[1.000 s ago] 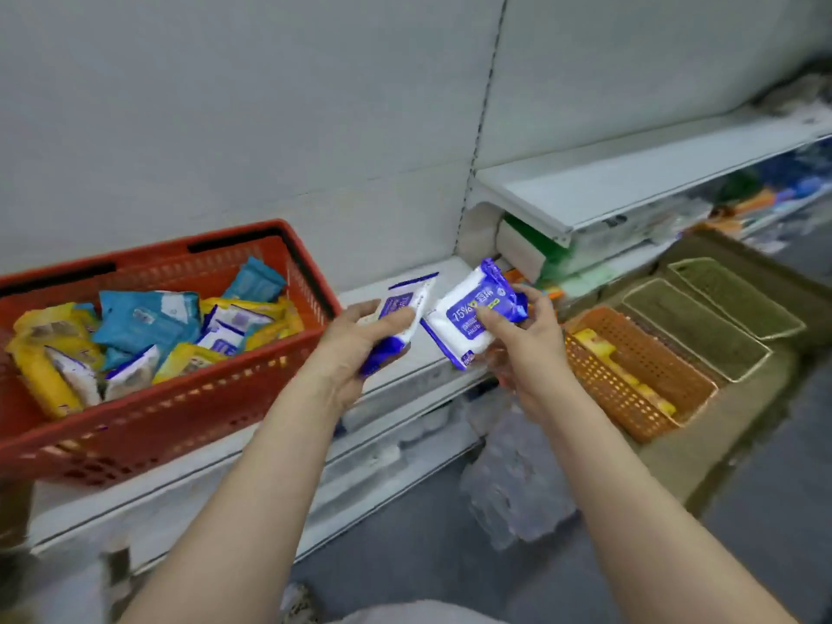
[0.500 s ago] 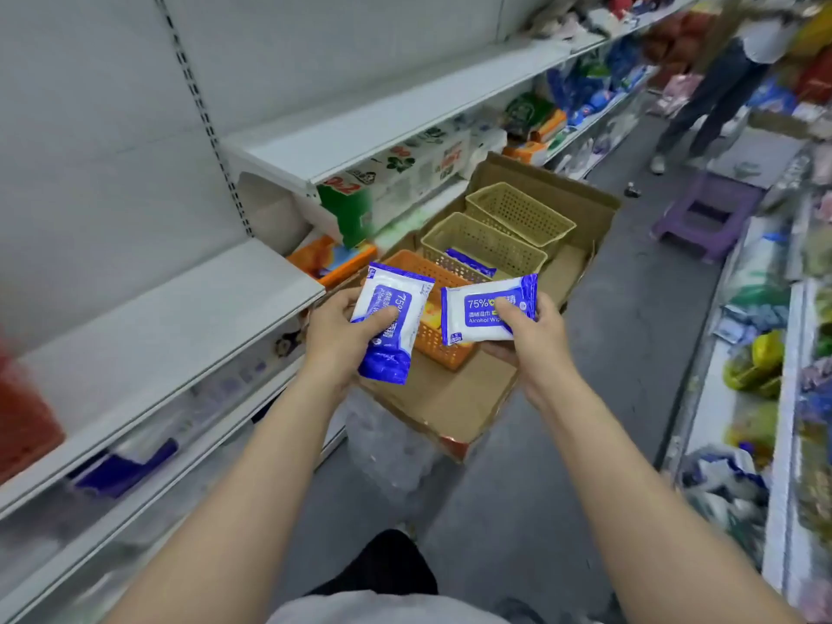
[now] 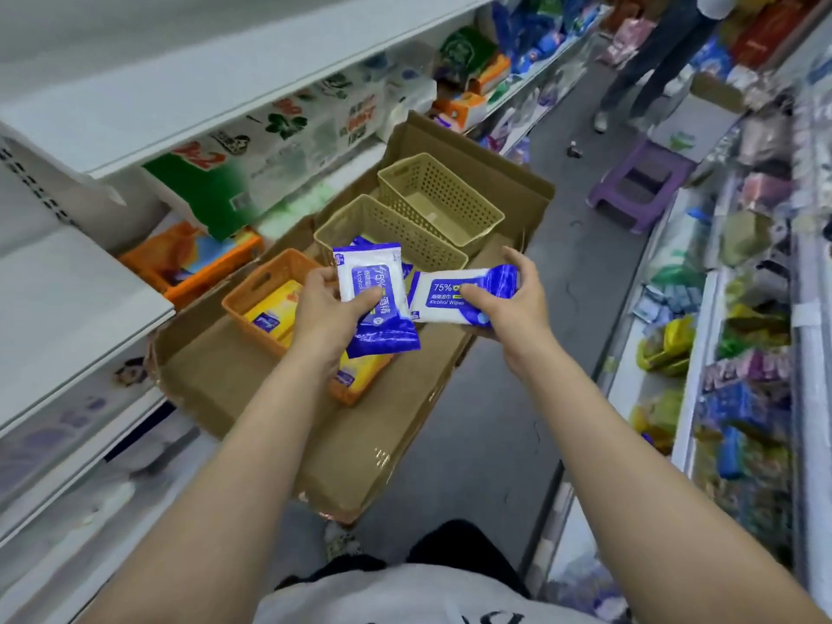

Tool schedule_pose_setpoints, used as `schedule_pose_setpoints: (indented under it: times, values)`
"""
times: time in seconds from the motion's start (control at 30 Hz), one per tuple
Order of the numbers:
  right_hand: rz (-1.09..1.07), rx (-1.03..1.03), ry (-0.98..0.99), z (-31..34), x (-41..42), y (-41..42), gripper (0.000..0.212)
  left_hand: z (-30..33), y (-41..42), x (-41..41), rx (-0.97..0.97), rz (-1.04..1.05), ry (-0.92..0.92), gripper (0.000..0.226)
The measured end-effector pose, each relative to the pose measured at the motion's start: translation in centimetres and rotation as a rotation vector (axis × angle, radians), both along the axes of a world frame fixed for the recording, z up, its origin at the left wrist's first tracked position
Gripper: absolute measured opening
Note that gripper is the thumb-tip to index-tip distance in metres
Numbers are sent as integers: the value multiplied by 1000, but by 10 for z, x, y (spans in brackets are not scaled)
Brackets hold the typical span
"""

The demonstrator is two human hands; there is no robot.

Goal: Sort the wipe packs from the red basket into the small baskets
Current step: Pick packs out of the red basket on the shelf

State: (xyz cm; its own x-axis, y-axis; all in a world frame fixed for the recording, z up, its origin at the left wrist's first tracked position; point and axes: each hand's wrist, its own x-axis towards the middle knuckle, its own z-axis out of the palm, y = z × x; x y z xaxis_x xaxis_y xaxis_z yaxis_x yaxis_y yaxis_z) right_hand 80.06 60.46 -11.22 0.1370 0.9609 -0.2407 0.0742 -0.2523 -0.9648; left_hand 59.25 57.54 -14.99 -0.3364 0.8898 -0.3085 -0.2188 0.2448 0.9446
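Both arms reach forward over the cardboard tray point(image 3: 234, 376). The left hand point(image 3: 331, 313) pinches a blue-and-white wipe pack point(image 3: 373, 299), long axis running away from the person, above the orange basket point(image 3: 252, 295). The right hand point(image 3: 513, 304) grips a second wipe pack point(image 3: 454, 295) lying crosswise, near the nearer beige basket point(image 3: 373, 227).

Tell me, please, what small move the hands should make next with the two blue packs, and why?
Probably carry both forward and drop them into the middle beige basket. The left hand and the right hand each hold a blue alcohol wipe pack near it, a blue pack seems to lie inside already, and the orange basket holds yellow packs.
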Motion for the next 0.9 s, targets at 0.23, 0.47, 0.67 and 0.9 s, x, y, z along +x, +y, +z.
schedule_pose_setpoints:
  times: [0.23,0.47,0.67,0.9]
  values:
    - [22,-61,-57,-31,40,71,38,-4,52,34,28,44,40,53]
    - [233,-121,-28,-53,94,174,35,-10,116,98,-57,320,78,31]
    - [347,-146,-25,-60,139,262,32,-16,169,154,-123,443,4,29]
    - [542,-221,-64,-76,101,330,26,-35,195,139,-221,563,-85,24]
